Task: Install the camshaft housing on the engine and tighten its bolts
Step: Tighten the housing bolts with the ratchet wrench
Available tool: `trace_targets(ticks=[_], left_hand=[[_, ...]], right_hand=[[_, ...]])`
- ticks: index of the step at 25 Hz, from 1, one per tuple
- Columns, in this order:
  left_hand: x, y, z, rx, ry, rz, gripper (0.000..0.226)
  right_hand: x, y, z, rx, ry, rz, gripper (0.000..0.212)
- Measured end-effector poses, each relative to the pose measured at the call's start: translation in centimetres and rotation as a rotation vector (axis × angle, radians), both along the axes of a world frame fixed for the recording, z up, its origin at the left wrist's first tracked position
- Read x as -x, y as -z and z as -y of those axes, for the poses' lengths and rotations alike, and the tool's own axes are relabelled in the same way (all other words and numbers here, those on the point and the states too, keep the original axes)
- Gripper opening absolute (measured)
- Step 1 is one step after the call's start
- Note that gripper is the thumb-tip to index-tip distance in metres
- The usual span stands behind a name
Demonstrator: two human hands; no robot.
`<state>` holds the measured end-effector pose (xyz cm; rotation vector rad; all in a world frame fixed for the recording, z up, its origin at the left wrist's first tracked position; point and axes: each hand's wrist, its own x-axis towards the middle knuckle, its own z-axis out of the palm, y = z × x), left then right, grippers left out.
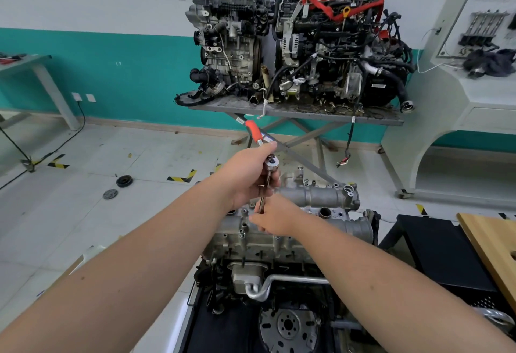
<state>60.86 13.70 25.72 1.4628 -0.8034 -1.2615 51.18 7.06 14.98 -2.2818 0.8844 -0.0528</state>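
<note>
Now, head view: my left hand (245, 176) grips the ratchet (269, 162) at its head, red handle angled up and away. My right hand (275, 218) pinches the extension bar (262, 199) low, near the camshaft housing (315, 199), which sits on the engine (251, 241). Risk: the socket, hidden behind my fingers, seats crooked, slips, and rounds or cross-threads a bolt.

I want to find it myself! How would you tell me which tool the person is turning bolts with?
Look at the grey engine right below the person, the one with the silver camshaft housing on top. Both hands meet above it: the left hand and right hand hold a thin shiny ratchet wrench. It is the only tool with a bright red-orange grip sticking up.
</note>
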Motion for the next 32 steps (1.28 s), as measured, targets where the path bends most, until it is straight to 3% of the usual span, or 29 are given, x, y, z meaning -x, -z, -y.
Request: trace_targets(ticks=[7,16,23,26,29,30,32], left_hand=[[-3.2,1.0,-1.8,-0.015,-0.1,-0.123,0.038],[-4.4,2.3,-2.1,-0.001,-0.116,-0.194,0.034],[-4.4,2.4,-2.4,0.006,-0.079,-0.141,0.027],[-4.4,1.9,-2.5,-0.006,-0.027,0.069,0.023],[-4.2,1.3,-2.6,-0.003,0.059,0.339,0.031],[-4.2,1.1,-2.5,0.003,0.092,0.392,0.034],[-4.2,0.6,-2.4,0.015,0.134,0.504,0.037]], right_hand=[[-2.7,-0.2,-1.1,-0.12,-0.08,-0.094,0.04],[-3.3,-0.3,-1.5,-0.045,-0.091,-0.199,0.041],[-3.0,-0.3,-1.8,0.021,-0.119,-0.19,0.043],[-2.7,-0.1,-2.1,0.041,-0.161,-0.168,0.042],[-2.2,0.0,-1.6,0.019,-0.183,-0.169,0.025],[-2.2,-0.3,-1.4,-0.038,-0.138,-0.127,0.016],[-2.6,-1.7,-1.1,-0.333,0.145,0.125,0.017]])
